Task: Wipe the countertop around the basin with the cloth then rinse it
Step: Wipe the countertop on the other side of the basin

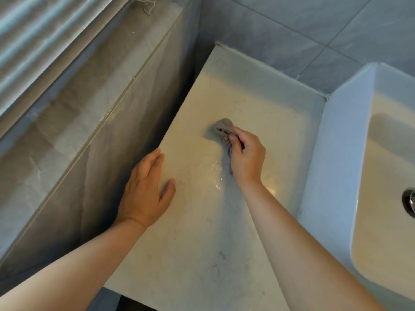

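- Your right hand (pixel 247 158) has its fingers curled tight round the cloth (pixel 223 129), a grey bunched wad. Its front end sticks out past your knuckles and presses on the countertop (pixel 202 254).
- The cloth sits about mid-width on the counter, in its far half, well apart from every edge.
- Your left hand (pixel 143 191) lies flat with straight fingers and the thumb spread, holding nothing. It rests at the counter's left edge, fingertips on the pale surface.
- Left edge: it runs along the upright grey face of a tiled ledge (pixel 89 142), with a dark shadowed seam between them.
- Far edge: the counter ends at the tiled wall (pixel 292 30) along a sealed joint, forming a corner at the far left.
- Right edge: the white outer wall of the basin (pixel 336 164) stands above the counter and bounds it on that side. Your right forearm passes close beside it.
- Near edge: the counter's front rim shows at the bottom, with dark space below.
- Bare counter lies open beyond the cloth up to the wall, and between your two arms.
- A wet sheen (pixel 215 173) glistens just left of your right wrist.
- Inside the basin, a metal drain (pixel 408 203) shows at the picture's right edge.
- Above the ledge hangs a blind (pixel 33 30), with a tangled cord (pixel 146 5) lying on the ledge top.
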Demonstrator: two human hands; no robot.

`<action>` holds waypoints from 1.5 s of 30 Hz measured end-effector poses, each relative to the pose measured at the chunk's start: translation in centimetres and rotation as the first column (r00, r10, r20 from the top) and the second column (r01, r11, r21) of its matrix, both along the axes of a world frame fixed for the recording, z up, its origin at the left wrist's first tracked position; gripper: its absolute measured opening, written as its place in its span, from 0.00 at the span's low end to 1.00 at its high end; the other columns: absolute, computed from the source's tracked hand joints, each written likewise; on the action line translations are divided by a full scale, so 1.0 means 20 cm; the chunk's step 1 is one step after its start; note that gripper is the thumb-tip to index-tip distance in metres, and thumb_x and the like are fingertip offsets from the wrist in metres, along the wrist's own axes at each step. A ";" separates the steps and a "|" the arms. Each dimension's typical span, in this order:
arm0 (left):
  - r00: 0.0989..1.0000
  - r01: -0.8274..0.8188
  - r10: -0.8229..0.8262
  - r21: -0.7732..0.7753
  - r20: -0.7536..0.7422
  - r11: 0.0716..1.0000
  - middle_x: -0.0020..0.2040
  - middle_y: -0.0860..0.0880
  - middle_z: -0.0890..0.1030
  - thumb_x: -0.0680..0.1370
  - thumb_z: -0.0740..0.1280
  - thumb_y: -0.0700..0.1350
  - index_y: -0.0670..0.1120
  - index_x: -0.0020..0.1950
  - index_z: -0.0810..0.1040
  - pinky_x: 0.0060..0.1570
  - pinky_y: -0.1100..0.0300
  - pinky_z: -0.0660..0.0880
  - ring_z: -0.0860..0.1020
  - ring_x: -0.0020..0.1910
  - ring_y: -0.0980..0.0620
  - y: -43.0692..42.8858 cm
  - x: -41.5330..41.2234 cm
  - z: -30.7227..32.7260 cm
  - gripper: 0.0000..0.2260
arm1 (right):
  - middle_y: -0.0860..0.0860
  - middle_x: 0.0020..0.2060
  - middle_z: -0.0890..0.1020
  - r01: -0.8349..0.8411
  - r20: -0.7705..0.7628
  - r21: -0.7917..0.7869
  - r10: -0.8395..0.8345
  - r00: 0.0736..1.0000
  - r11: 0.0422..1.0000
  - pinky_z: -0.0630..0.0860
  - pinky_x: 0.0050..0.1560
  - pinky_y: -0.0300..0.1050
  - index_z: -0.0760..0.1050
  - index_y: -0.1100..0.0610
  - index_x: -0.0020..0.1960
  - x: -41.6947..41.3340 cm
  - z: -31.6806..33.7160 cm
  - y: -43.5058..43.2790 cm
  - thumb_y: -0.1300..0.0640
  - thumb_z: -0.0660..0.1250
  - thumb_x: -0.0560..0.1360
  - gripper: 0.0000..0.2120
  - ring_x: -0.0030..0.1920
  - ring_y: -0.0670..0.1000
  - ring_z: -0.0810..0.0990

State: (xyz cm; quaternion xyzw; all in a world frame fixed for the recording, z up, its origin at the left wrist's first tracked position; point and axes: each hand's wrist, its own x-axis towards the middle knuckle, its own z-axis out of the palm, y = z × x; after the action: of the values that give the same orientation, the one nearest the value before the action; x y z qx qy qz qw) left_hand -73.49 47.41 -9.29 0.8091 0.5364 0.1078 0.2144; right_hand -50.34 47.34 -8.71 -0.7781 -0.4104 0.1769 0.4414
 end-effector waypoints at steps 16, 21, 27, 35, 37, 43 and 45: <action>0.913 -0.165 0.270 -0.329 0.305 0.930 0.68 0.50 0.70 0.77 0.65 0.52 0.48 0.72 0.66 0.61 0.58 0.68 0.70 0.64 0.53 0.06 -0.12 0.02 0.25 | 0.48 0.44 0.84 -0.116 -0.296 -0.041 0.099 0.950 0.992 0.76 0.52 0.39 0.82 0.52 0.53 -0.25 0.15 -0.24 0.62 0.67 0.74 0.10 0.46 0.45 0.82; 0.924 -0.106 0.252 -0.441 0.288 0.891 0.56 0.54 0.79 0.76 0.63 0.60 0.53 0.62 0.76 0.52 0.56 0.75 0.78 0.53 0.56 0.01 -0.21 -0.02 0.19 | 0.49 0.48 0.84 0.022 -0.125 0.014 -0.020 0.992 1.000 0.73 0.52 0.32 0.82 0.58 0.54 -0.04 0.18 0.02 0.63 0.66 0.75 0.10 0.47 0.41 0.80; 0.861 -0.145 0.380 -0.554 0.337 0.820 0.50 0.57 0.81 0.77 0.62 0.57 0.59 0.54 0.77 0.40 0.68 0.73 0.79 0.45 0.63 -0.02 -0.19 -0.03 0.09 | 0.46 0.44 0.82 0.058 -0.012 -0.026 -0.058 0.998 0.998 0.70 0.44 0.28 0.82 0.58 0.53 0.05 0.10 0.27 0.61 0.64 0.76 0.10 0.45 0.45 0.78; 0.847 -0.135 0.394 -0.572 0.357 0.809 0.53 0.55 0.79 0.72 0.60 0.63 0.57 0.57 0.78 0.49 0.58 0.76 0.78 0.50 0.58 -0.02 -0.21 -0.06 0.19 | 0.50 0.53 0.83 -0.133 0.041 -0.041 0.135 0.990 0.990 0.74 0.58 0.44 0.80 0.54 0.59 -0.16 0.01 0.19 0.58 0.63 0.77 0.13 0.54 0.49 0.79; 0.842 -0.144 0.408 -0.582 0.354 0.800 0.53 0.55 0.79 0.72 0.60 0.63 0.58 0.57 0.77 0.48 0.58 0.75 0.78 0.49 0.58 -0.01 -0.21 -0.07 0.18 | 0.49 0.53 0.83 -0.192 0.055 -0.034 0.194 0.979 0.981 0.73 0.58 0.41 0.79 0.54 0.59 -0.21 0.01 0.14 0.60 0.64 0.77 0.13 0.54 0.49 0.78; 0.847 -0.152 0.404 -0.569 0.347 0.808 0.50 0.57 0.78 0.76 0.62 0.58 0.61 0.51 0.76 0.42 0.64 0.73 0.77 0.46 0.60 -0.01 -0.20 -0.05 0.06 | 0.45 0.50 0.83 -0.327 -0.043 -0.060 0.325 0.945 0.943 0.72 0.55 0.32 0.81 0.50 0.56 -0.35 0.07 0.00 0.62 0.65 0.76 0.13 0.52 0.44 0.78; 0.843 -0.151 0.408 -0.574 0.351 0.805 0.51 0.56 0.78 0.77 0.62 0.57 0.59 0.53 0.77 0.43 0.62 0.74 0.78 0.46 0.60 -0.02 -0.21 -0.06 0.08 | 0.42 0.47 0.83 -0.332 -0.216 -0.102 0.305 0.928 0.938 0.74 0.54 0.34 0.81 0.47 0.52 -0.36 0.12 -0.01 0.63 0.66 0.75 0.13 0.51 0.41 0.80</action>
State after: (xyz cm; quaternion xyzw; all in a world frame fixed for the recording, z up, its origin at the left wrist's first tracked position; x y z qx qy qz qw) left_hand -77.60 47.07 -10.39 0.5795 0.5953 0.1759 0.5281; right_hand -57.58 47.06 -6.25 -0.7080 -0.4728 0.3499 0.3908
